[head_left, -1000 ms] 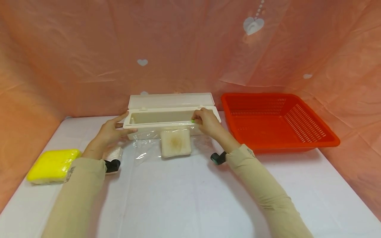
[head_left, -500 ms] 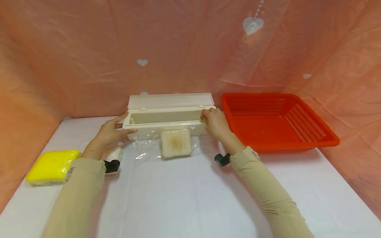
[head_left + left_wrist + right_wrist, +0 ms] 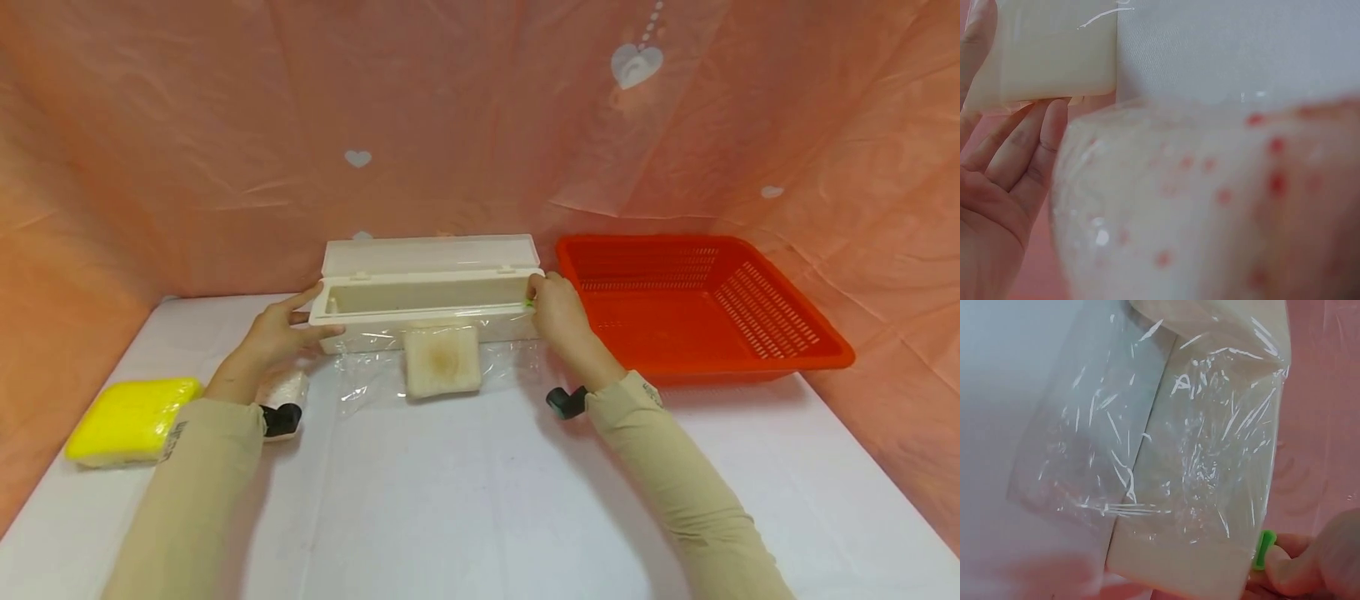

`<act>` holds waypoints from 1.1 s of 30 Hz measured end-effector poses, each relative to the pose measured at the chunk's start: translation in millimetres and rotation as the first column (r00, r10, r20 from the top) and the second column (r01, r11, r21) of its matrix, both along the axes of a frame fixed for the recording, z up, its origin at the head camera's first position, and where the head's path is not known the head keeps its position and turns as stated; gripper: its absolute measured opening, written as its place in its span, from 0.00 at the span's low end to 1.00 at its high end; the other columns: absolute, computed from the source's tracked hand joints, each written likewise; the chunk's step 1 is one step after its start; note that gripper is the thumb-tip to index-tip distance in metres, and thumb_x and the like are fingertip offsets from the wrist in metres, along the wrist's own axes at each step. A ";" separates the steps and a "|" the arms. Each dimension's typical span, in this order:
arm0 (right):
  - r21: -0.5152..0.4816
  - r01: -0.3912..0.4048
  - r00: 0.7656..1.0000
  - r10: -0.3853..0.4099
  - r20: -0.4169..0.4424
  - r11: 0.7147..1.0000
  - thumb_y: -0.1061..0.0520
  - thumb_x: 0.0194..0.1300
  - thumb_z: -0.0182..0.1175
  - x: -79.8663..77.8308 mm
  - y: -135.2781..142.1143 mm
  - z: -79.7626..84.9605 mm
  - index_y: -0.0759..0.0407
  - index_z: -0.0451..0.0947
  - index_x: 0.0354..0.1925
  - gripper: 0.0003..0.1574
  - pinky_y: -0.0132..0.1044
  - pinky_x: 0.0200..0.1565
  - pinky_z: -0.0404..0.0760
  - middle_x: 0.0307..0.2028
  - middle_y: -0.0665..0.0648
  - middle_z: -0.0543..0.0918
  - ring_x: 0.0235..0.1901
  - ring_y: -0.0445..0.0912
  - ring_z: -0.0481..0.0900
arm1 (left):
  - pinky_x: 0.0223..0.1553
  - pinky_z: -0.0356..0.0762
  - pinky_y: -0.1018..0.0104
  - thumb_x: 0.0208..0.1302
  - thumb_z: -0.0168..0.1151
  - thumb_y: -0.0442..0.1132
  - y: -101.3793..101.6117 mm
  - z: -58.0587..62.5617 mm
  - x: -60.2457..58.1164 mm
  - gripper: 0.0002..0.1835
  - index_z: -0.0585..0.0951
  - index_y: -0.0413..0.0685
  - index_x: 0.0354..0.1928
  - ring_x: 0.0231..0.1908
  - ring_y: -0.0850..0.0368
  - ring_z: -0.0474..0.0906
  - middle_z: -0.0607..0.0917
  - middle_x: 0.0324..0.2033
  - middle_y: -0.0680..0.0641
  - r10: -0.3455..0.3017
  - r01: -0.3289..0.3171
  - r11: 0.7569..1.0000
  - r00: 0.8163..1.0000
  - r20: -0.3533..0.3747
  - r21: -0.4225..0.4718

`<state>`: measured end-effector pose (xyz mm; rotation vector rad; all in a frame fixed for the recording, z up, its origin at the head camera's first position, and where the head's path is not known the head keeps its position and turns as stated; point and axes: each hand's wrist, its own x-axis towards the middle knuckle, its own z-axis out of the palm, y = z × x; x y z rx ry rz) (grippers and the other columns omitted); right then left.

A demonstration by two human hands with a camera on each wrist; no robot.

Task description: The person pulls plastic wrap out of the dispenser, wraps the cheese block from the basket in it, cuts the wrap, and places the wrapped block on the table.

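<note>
A long cream cling film dispenser [image 3: 420, 333] stands with its lid [image 3: 431, 254] raised at the back. My left hand [image 3: 273, 337] holds its left end, thumb at the front and fingers around the end. At the right end, my right hand [image 3: 561, 312] pinches a small green slide cutter [image 3: 1264, 550] on the front edge. Clear cling film [image 3: 1204, 450] hangs down the dispenser's front onto the table. Against the front rests a pale, bread-like square slice [image 3: 442, 362] with a browned middle, and film overlaps its upper part.
A yellow-topped block [image 3: 138, 417] in shiny wrap lies at the left. Beneath my left wrist is a wrapped whitish item with red spots [image 3: 1166, 206]. A red plastic basket [image 3: 697, 367] stands to the right, close to my right hand.
My right hand has slid the green cutter rightward along the front edge to the dispenser's right end. My left hand, the dispenser and the slice have stayed in place.
</note>
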<state>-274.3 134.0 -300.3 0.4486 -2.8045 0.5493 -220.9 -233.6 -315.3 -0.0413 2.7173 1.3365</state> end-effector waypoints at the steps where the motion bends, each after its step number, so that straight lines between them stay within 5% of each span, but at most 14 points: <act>1: 0.011 -0.002 1.000 0.002 0.000 1.000 0.72 0.55 0.54 0.1 0.6 0.7 0.66 0.76 0.34 0.08 0.47 0.40 0.76 0.34 0.67 0.77 0.36 0.60 0.75 | 0.37 0.77 0.76 0.58 0.69 0.48 0.4 -0.4 -0.1 0.52 0.44 0.58 0.75 0.32 0.57 0.85 0.66 0.63 0.25 -0.003 0.003 1.000 1.000 -0.001 0.007; 7: 0.073 -0.050 0.998 0.052 -0.024 0.996 0.72 0.54 0.54 0.1 3.8 5.6 0.67 0.75 0.34 0.07 0.48 0.40 0.77 0.33 0.67 0.77 0.35 0.61 0.77 | 0.38 0.78 0.75 0.58 0.69 0.48 0.9 -1.3 2.1 0.52 0.43 0.60 0.75 0.30 0.59 0.84 0.68 0.63 0.27 -0.005 0.006 0.998 1.000 -0.009 0.067; 11: 0.001 -0.077 0.997 0.077 -0.001 0.997 0.67 0.59 0.56 -1.5 4.4 6.6 0.68 0.77 0.34 0.05 0.48 0.42 0.77 0.32 0.66 0.78 0.35 0.59 0.76 | 0.37 0.79 0.73 0.59 0.68 0.48 -1.9 -0.2 4.1 0.52 0.43 0.61 0.75 0.29 0.62 0.83 0.69 0.62 0.27 0.011 -0.010 0.995 1.000 -0.010 0.097; 33: -0.170 0.076 0.992 -0.091 -0.083 0.982 0.69 0.57 0.53 6.4 2.8 -4.4 0.70 0.77 0.33 0.06 0.52 0.43 0.79 0.36 0.69 0.75 0.36 0.63 0.77 | 0.39 0.81 0.69 0.59 0.68 0.45 5.9 -3.9 0.0 0.51 0.43 0.59 0.75 0.28 0.62 0.82 0.67 0.64 0.26 -0.002 0.003 0.990 1.000 -0.010 0.142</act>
